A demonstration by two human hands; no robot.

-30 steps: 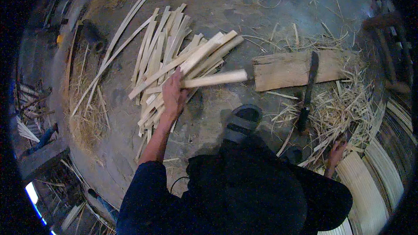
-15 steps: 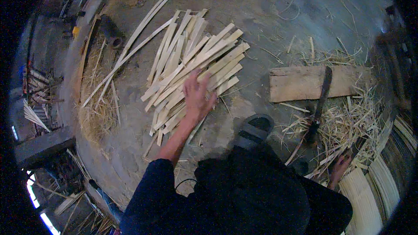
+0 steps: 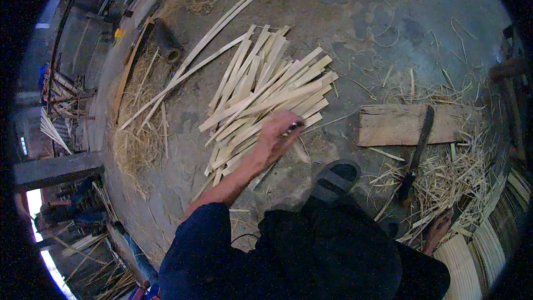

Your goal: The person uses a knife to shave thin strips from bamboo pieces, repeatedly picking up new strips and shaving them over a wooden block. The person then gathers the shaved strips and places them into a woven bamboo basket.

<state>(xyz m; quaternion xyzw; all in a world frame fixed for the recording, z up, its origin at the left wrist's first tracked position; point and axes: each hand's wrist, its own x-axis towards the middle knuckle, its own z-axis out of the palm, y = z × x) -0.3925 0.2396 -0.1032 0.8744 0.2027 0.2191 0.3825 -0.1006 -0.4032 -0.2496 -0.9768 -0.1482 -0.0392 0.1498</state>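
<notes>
My left hand (image 3: 282, 129) is closed at the near right side of a loose pile of pale split-wood strips (image 3: 250, 97). A blurred strip end (image 3: 301, 150) pokes out below its curled fingers, so the hand appears to pinch one strip. My right hand (image 3: 438, 230) is low on the right, dim and partly in shadow, beside the wood shavings (image 3: 452, 175) and a bundle of long flat strips (image 3: 458, 266). Its fingers are too dark to read. A knife with a long dark blade (image 3: 423, 136) lies across a wooden board (image 3: 386, 125), its handle toward me.
My sandalled foot (image 3: 336, 180) is on the concrete floor between pile and board. Long thin strips (image 3: 205, 55) lie at the far left, by a dark hollow tube (image 3: 166, 41) and heaped fine shavings (image 3: 133, 153). A beam (image 3: 58, 169) crosses the left side.
My left hand has gone from spread fingers over the pile to a closed grip, moving toward the pile's near right edge. The view has shifted slightly. The right hand stays low beside the shavings.
</notes>
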